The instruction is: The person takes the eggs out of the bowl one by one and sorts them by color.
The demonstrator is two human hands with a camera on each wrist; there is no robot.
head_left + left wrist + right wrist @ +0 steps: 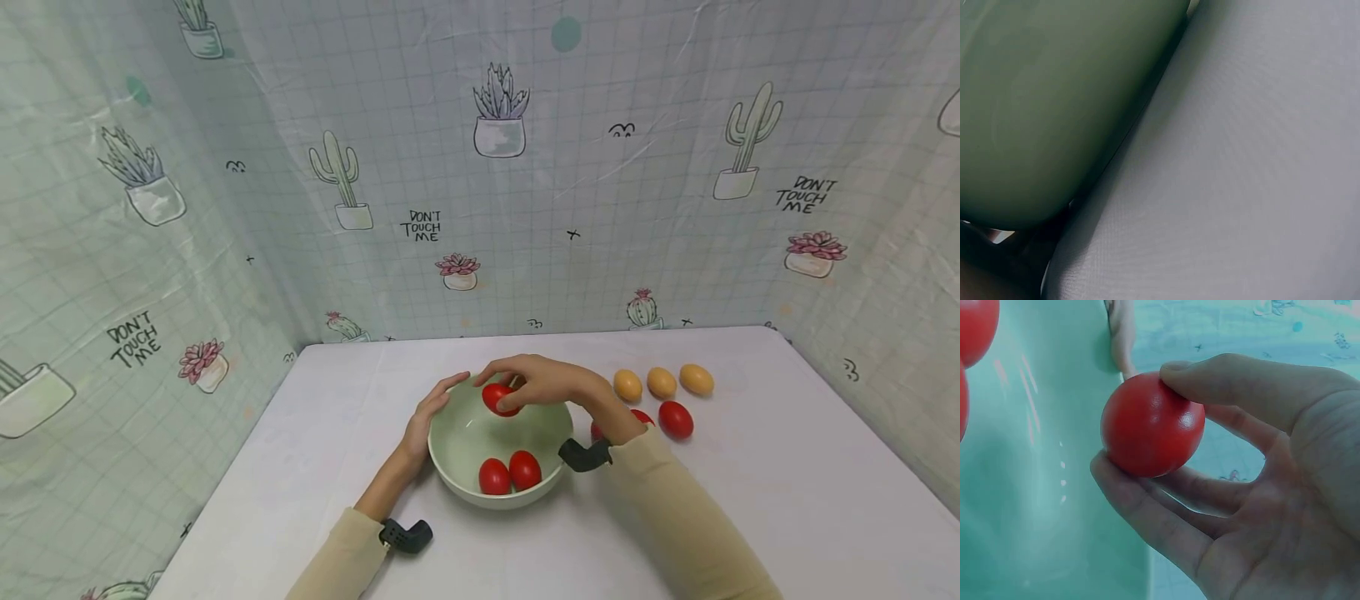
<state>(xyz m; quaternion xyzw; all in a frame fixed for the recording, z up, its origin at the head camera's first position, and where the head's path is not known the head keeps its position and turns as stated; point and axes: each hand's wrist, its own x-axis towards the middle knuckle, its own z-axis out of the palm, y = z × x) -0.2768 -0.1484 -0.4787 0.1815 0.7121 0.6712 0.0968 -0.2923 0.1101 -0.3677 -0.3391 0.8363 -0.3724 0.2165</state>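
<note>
A glossy red egg (1150, 425) is pinched between the thumb and fingers of my right hand (543, 379), above the far part of a pale green bowl (468, 437). My left hand (423, 425) rests along the bowl's left side, its fingers stretched out by the rim. Inside the bowl, near its front wall, two other red eggs (510, 473) lie side by side. The left wrist view shows the bowl's outer wall (1054, 106) close up, with most of the left hand hidden.
Right of the bowl lie three yellow eggs (662, 382) in a row. In front of them is a red egg (676, 420), with more red ones (642, 417) partly covered by my right forearm. A patterned curtain (555, 208) surrounds the white table (322, 400).
</note>
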